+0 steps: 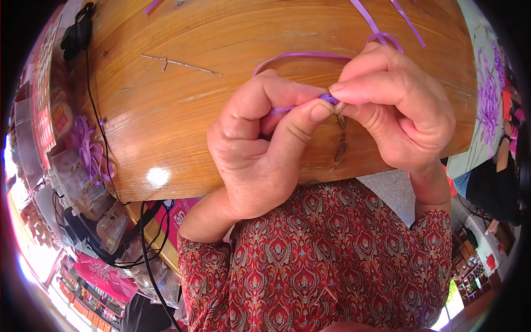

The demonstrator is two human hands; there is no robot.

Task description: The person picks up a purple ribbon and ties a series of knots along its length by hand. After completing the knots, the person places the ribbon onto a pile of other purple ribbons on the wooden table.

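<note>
pinching purple ribbon (329,98) at the fingertips: left hand (257,138), thumb and forefinger closed on a small bunched part; right hand (406,105), thumb and forefinger closed just beside it, tips nearly touching. ribbon position: bunched part between the two grips, loop arching beyond them. wooden table (166,116): near edge passing under the wrists; wood surface open leftward, thin metal tool (191,66) lying there, well apart.
</note>
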